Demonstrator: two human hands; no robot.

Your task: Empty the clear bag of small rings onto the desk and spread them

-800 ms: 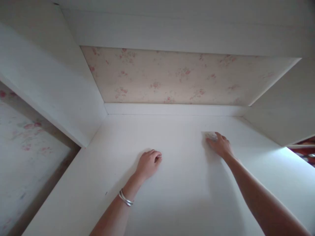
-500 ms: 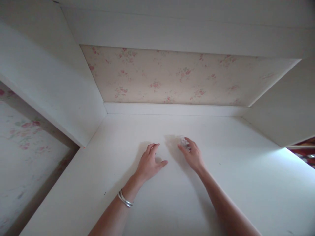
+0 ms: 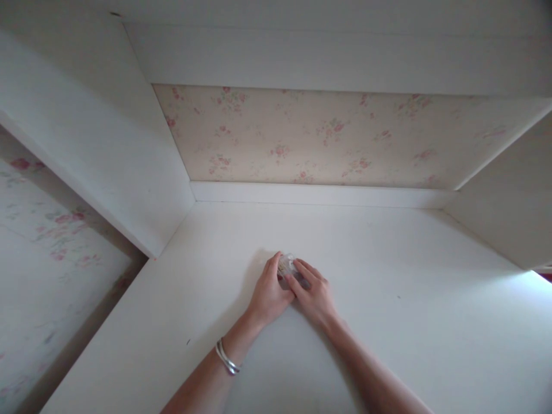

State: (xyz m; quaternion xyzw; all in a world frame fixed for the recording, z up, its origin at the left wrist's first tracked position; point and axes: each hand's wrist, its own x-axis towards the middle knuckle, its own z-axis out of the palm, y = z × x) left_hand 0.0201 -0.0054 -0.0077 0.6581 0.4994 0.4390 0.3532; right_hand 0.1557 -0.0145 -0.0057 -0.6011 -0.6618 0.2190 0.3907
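Both my hands meet at the middle of a white shelf surface (image 3: 388, 322). My left hand (image 3: 268, 293), with silver bangles on its wrist, and my right hand (image 3: 314, 293) close together around a small pale, crumpled wipe or cloth (image 3: 286, 265). Only a bit of that wipe shows between the fingertips; the rest is hidden under the fingers. Both hands press down on the shelf.
The shelf sits in a white alcove with a white side panel (image 3: 86, 144) on the left, another on the right, and floral wallpaper (image 3: 310, 138) behind a white back strip. More floral wallpaper (image 3: 47, 253) shows at lower left. Bright light falls at the right edge.
My right hand slid the wipe leftward across the shelf from the right side to the middle. My left hand opened, then closed in against the right hand and the wipe.
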